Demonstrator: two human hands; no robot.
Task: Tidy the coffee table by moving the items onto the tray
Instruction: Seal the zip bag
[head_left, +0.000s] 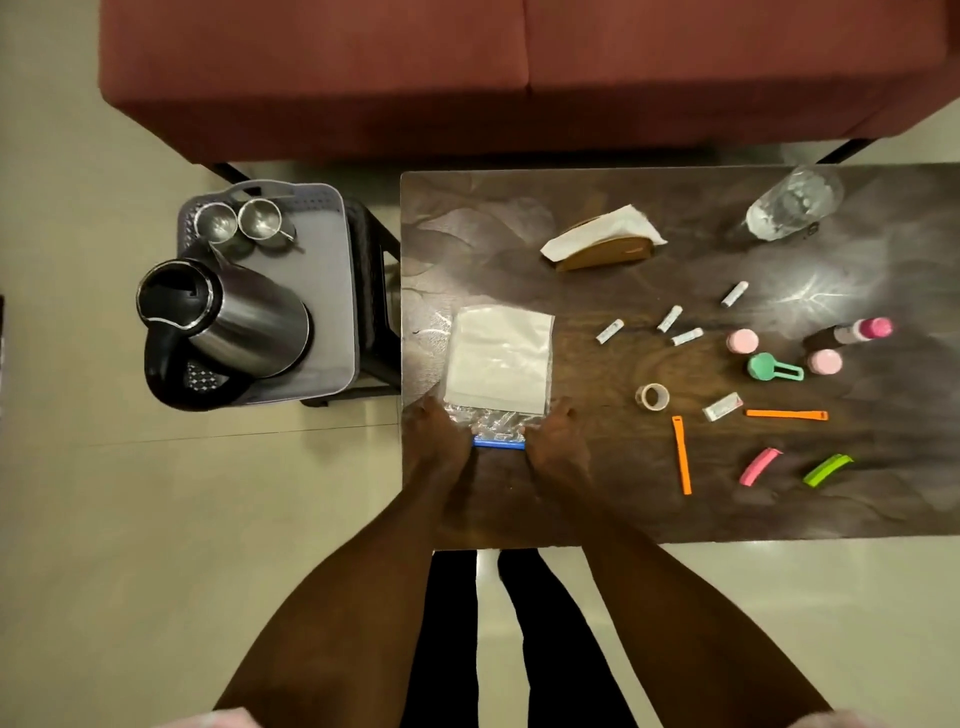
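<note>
A clear plastic bag (500, 358) with white paper inside lies at the left end of the dark wooden coffee table (597, 499). A blue clip (498, 443) sits across its crumpled near end. My left hand (439, 434) and my right hand (556, 439) grip the bag's near end on either side of the clip. The grey tray (340, 291) stands on a black stool to the left of the table. It carries a steel kettle (234, 317) and two steel cups (239, 221).
On the table's right half lie a napkin holder (602, 241), a water bottle (792, 202), several small white tubes (670, 318), pink-capped bottles (852, 332), a green scoop (774, 369), a tape roll (652, 397), and orange, pink and green clips (681, 454). A red sofa (519, 73) stands behind.
</note>
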